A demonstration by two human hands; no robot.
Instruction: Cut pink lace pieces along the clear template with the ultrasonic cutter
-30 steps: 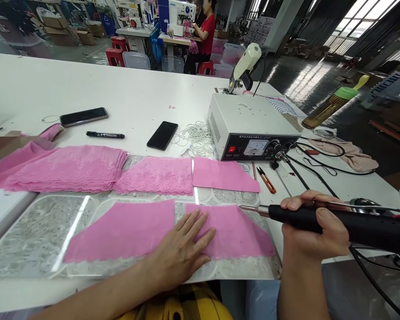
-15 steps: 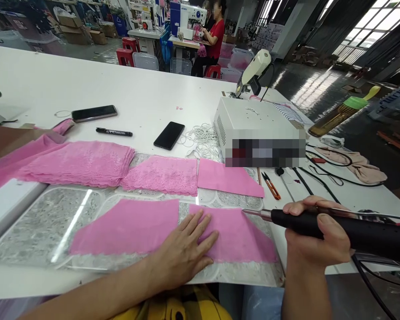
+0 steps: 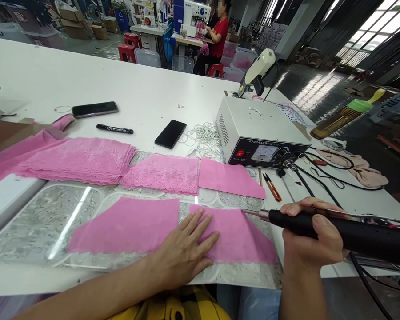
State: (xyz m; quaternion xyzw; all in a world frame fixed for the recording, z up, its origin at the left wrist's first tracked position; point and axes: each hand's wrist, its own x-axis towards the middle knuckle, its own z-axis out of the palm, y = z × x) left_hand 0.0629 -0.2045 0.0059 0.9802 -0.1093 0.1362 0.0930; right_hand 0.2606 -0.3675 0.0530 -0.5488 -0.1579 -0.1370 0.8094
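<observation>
My left hand (image 3: pixel 183 249) lies flat, fingers spread, on a pink fabric piece (image 3: pixel 240 238) where it meets a second pink piece (image 3: pixel 126 224). Both pieces rest on a clear plastic template (image 3: pixel 36 222) at the table's near edge. My right hand (image 3: pixel 311 238) grips a black handheld tool (image 3: pixel 346 233) with a metal tip (image 3: pixel 251 213). The tip hovers just above the upper right edge of the fabric under my left hand.
Pink lace stacks (image 3: pixel 83 158), a lace piece (image 3: pixel 163 173) and a plain pink piece (image 3: pixel 228 178) lie behind. A white control box (image 3: pixel 250 129), two phones (image 3: pixel 170 134) (image 3: pixel 94 109), a marker (image 3: pixel 115 129), elastic loops (image 3: pixel 203 133), orange snips (image 3: pixel 271 186) and cables sit beyond. A person sews far back.
The view has shifted slightly. The tool tip stays at the fabric's upper right edge. My left hand has stayed flat on the fabric.
</observation>
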